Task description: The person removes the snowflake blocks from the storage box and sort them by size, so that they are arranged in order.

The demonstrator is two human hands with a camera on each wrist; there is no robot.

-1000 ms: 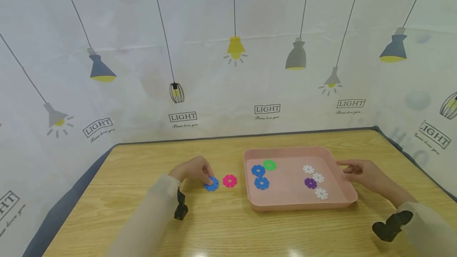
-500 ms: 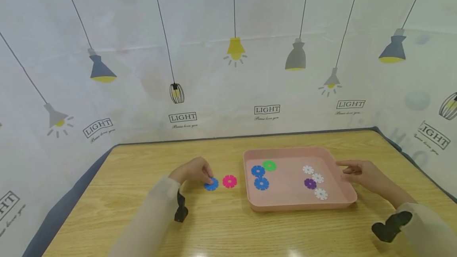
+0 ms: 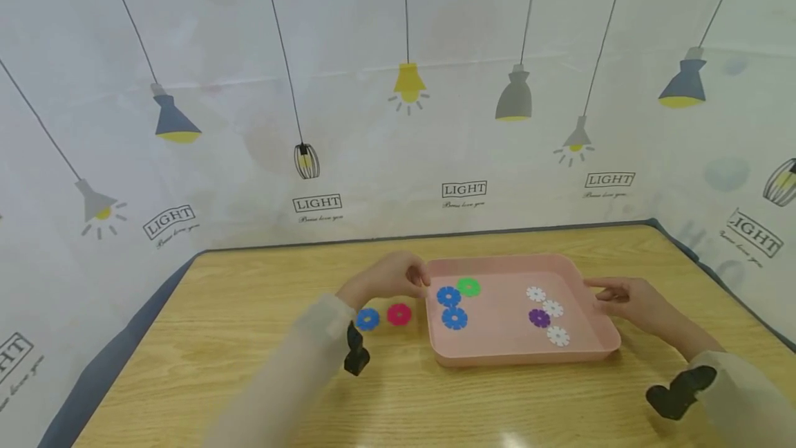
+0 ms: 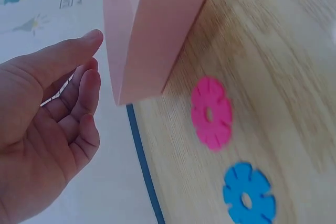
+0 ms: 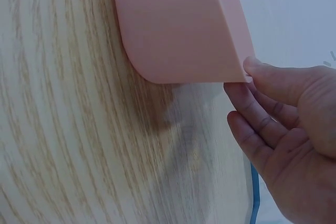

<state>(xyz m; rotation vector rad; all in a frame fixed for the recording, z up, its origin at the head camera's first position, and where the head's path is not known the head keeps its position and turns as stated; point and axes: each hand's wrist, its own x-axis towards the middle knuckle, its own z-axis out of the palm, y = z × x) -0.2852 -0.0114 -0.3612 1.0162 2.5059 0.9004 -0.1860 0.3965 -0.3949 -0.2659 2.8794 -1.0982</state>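
Observation:
My left hand (image 3: 388,276) is beside the left rim of a pink tray (image 3: 497,313). Its fingers are loosely curled with nothing between them, and the left wrist view shows a small gap to the tray wall. My right hand (image 5: 299,119) pinches the tray's right rim between thumb and fingers. Two notched, snowflake-shaped plastic discs lie flat on the table left of the tray: a pink disc (image 4: 210,93) and a blue disc (image 4: 242,181). Inside the tray, a green disc (image 3: 475,289) and two blue discs (image 3: 449,321) lie at the left. A purple disc (image 3: 533,319) and several white discs (image 3: 558,343) lie at the right.
The wood-grain table (image 3: 311,399) has a dark edging at its back and sides. Close behind it stands a pale wall covering (image 3: 348,102) printed with hanging lamps. A black wrist strap device (image 3: 356,355) sits on the left sleeve, another (image 3: 678,393) on the right.
My left hand has let go of the blue disc on the table and moved right to the tray's left rim. The right hand stays at the opposite rim; the discs keep their places.

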